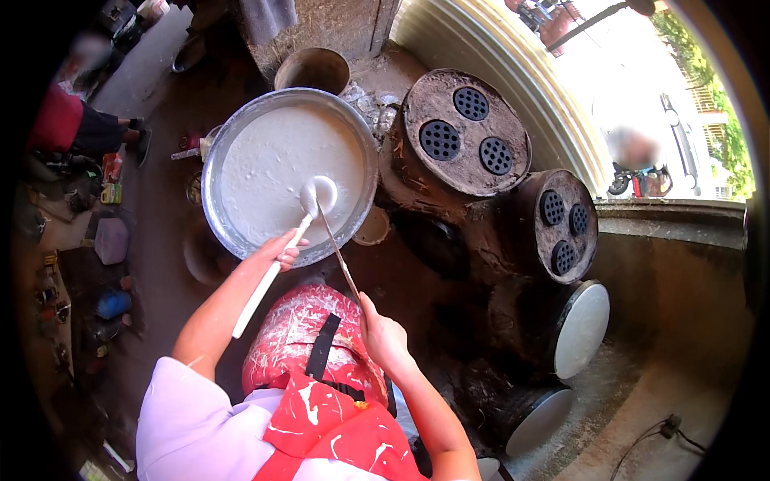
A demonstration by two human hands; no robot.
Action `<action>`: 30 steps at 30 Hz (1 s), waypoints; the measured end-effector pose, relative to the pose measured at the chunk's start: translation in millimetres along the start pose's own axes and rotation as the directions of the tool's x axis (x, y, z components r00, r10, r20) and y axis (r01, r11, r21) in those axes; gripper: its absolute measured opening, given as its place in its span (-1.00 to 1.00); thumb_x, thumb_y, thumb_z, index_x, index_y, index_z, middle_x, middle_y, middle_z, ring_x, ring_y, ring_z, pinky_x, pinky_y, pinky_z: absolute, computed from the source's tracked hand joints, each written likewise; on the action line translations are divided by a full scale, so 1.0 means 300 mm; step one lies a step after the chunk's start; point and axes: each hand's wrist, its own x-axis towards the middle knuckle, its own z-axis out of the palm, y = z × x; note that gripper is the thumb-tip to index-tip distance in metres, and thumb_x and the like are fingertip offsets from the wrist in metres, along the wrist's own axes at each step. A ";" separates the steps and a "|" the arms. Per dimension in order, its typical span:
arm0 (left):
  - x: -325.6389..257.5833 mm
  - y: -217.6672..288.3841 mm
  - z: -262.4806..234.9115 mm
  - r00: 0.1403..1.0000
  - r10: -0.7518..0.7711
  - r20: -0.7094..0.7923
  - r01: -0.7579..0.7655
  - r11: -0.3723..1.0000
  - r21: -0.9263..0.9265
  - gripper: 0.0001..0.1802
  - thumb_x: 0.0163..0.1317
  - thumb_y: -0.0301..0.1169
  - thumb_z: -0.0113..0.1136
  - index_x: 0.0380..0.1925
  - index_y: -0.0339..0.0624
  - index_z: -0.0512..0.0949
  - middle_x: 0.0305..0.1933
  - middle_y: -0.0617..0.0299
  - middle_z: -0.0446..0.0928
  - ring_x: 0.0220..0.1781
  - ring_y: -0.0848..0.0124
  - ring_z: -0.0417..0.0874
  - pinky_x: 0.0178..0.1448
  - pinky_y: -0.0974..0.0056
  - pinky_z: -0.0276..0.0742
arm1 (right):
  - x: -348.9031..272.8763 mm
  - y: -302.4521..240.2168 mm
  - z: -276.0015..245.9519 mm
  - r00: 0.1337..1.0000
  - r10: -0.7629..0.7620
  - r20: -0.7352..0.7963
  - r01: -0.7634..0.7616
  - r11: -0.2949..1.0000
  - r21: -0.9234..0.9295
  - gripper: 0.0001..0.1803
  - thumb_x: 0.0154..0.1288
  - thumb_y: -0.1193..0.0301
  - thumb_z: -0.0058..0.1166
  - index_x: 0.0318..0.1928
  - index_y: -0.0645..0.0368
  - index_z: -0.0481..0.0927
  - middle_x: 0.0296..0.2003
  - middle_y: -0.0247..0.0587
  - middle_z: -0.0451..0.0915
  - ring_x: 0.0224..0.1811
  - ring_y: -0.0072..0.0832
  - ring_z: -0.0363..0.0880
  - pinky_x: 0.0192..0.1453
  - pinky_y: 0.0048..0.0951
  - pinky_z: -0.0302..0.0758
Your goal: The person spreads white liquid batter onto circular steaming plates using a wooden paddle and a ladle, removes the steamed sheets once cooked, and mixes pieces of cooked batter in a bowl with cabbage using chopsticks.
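Observation:
A wide metal basin [210, 188] holds a thick, off-white batter [265, 160] with small lumps on its surface. My left hand [281, 250] is closed round the pale handle of a ladle [269, 276], whose round, batter-coated bowl rests at the batter's surface. In my right hand [385, 335] is a long, thin, flat stick [345, 268], possibly a blade or scraper; its tip meets the ladle's bowl. Both forearms reach forward over my red, batter-splashed apron [301, 333].
To the right stand a round stove [433, 172] and a second stove [533, 240], each with three perforated briquettes. Beyond them are drums with pale round tops [583, 329]. An empty-looking pot [313, 70] sits behind the basin. A person [68, 120] is at far left, near scattered containers.

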 end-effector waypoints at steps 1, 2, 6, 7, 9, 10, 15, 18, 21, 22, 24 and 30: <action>-0.100 0.016 0.044 0.996 0.069 0.053 -0.070 0.997 0.022 -0.52 0.34 -0.05 -0.19 -0.05 -0.28 0.33 -0.72 0.47 0.10 -0.82 0.72 0.04 -0.78 0.58 0.00 | -0.050 -0.004 -0.036 1.000 -0.021 -0.021 0.021 1.000 0.016 -0.53 0.29 0.34 -0.19 0.21 0.05 0.21 -0.56 0.03 0.54 -0.53 -0.08 0.54 -0.48 -0.14 0.43; -0.204 0.038 0.089 0.991 0.133 0.028 -0.135 0.988 0.079 -0.50 0.34 -0.04 -0.19 -0.03 -0.29 0.32 -0.72 0.48 0.10 -0.83 0.73 0.05 -0.78 0.59 0.00 | -0.092 -0.007 -0.064 0.995 -0.073 -0.064 0.077 0.995 0.065 -0.52 0.28 0.37 -0.15 0.22 0.03 0.21 -0.49 0.01 0.55 -0.52 -0.13 0.55 -0.48 -0.20 0.45; -0.574 0.128 0.284 0.906 0.422 0.008 -0.406 0.866 0.291 -0.51 0.37 -0.08 -0.26 -0.01 -0.32 0.31 -0.74 0.50 0.10 -0.86 0.75 0.05 -0.82 0.60 -0.01 | -0.199 -0.018 -0.121 0.896 -0.269 -0.353 0.338 0.929 0.152 -0.50 0.17 0.54 -0.03 0.17 0.09 0.31 -0.34 -0.01 0.53 -0.48 -0.20 0.54 -0.43 -0.31 0.46; -0.652 0.144 0.326 0.879 0.477 -0.013 -0.449 0.835 0.318 -0.51 0.38 -0.09 -0.30 0.02 -0.32 0.29 -0.76 0.51 0.08 -0.89 0.75 0.03 -0.86 0.59 -0.02 | -0.213 -0.023 -0.136 0.844 -0.319 -0.431 0.415 0.897 0.150 -0.48 0.15 0.54 -0.02 0.17 0.09 0.31 -0.38 -0.07 0.50 -0.51 -0.23 0.52 -0.47 -0.31 0.43; -0.793 0.149 0.454 0.781 0.623 0.035 -0.593 0.724 0.351 -0.48 0.38 -0.07 -0.29 0.05 -0.32 0.29 -0.78 0.51 0.08 -0.91 0.75 0.05 -0.88 0.61 0.00 | -0.243 -0.029 -0.160 0.719 -0.396 -0.571 0.549 0.828 0.116 -0.44 0.12 0.53 0.01 0.19 0.08 0.30 -0.48 -0.21 0.44 -0.57 -0.30 0.47 -0.55 -0.32 0.37; -0.845 0.140 0.497 0.730 0.681 0.058 -0.653 0.670 0.353 -0.48 0.38 -0.08 -0.28 0.03 -0.34 0.30 -0.77 0.50 0.11 -0.90 0.76 0.05 -0.86 0.62 -0.01 | -0.274 -0.045 -0.187 0.699 -0.408 -0.588 0.586 0.797 0.144 -0.46 0.07 0.59 0.01 0.15 0.15 0.35 -0.42 -0.21 0.46 -0.51 -0.31 0.48 -0.50 -0.36 0.40; -0.694 0.117 0.397 0.772 0.636 -0.005 -0.567 0.692 0.447 -0.53 0.34 -0.06 -0.18 -0.03 -0.23 0.39 -0.73 0.42 0.20 -0.86 0.69 0.11 -0.79 0.54 0.09 | -0.344 -0.024 -0.154 0.628 -0.343 -0.699 0.665 0.703 0.252 -0.47 0.08 0.62 -0.01 0.14 0.16 0.35 -0.31 -0.09 0.49 -0.44 -0.25 0.52 -0.40 -0.37 0.45; -0.354 0.103 0.241 0.782 0.528 -0.331 -0.333 0.803 0.495 -0.57 0.32 -0.08 -0.12 -0.11 -0.23 0.42 -0.68 0.32 0.28 -0.82 0.64 0.16 -0.74 0.47 0.17 | -0.366 -0.012 -0.129 0.748 -0.269 -0.607 0.583 0.703 0.407 -0.49 0.13 0.60 -0.03 0.15 0.15 0.31 -0.27 0.00 0.49 -0.34 -0.17 0.55 -0.33 -0.33 0.46; -0.259 0.089 0.217 0.789 0.470 -0.395 -0.316 0.862 0.395 -0.59 0.30 -0.08 -0.08 -0.10 -0.20 0.40 -0.68 0.35 0.27 -0.81 0.66 0.17 -0.75 0.50 0.13 | -0.381 0.026 -0.124 0.771 -0.227 -0.595 0.556 0.695 0.456 -0.50 0.16 0.59 -0.04 0.15 0.16 0.31 -0.25 0.02 0.49 -0.29 -0.16 0.55 -0.28 -0.33 0.46; -0.268 0.087 0.205 0.792 0.458 -0.404 -0.332 0.878 0.346 -0.59 0.29 -0.08 -0.07 -0.09 -0.19 0.40 -0.69 0.37 0.25 -0.81 0.67 0.16 -0.76 0.52 0.10 | -0.389 0.032 -0.126 0.801 -0.213 -0.559 0.526 0.698 0.487 -0.52 0.17 0.59 -0.05 0.15 0.19 0.31 -0.21 0.03 0.50 -0.24 -0.16 0.55 -0.22 -0.36 0.46; -0.371 0.072 0.270 0.791 0.547 -0.274 -0.432 0.817 0.383 -0.58 0.28 -0.06 -0.05 -0.09 -0.18 0.40 -0.69 0.37 0.26 -0.82 0.67 0.16 -0.76 0.52 0.10 | -0.402 0.073 -0.121 0.818 -0.157 -0.553 0.482 0.712 0.511 -0.53 0.17 0.59 -0.05 0.14 0.21 0.32 -0.18 0.03 0.51 -0.22 -0.19 0.56 -0.19 -0.37 0.47; -0.344 -0.012 0.127 0.751 0.541 -0.378 -0.412 0.832 0.373 -0.56 0.25 -0.04 -0.02 -0.12 -0.19 0.38 -0.70 0.35 0.25 -0.83 0.61 0.16 -0.74 0.46 0.13 | -0.401 0.058 -0.114 0.870 -0.076 -0.487 0.409 0.664 0.626 -0.53 0.21 0.58 -0.07 0.16 0.21 0.31 -0.28 -0.06 0.54 -0.28 -0.40 0.56 -0.19 -0.47 0.45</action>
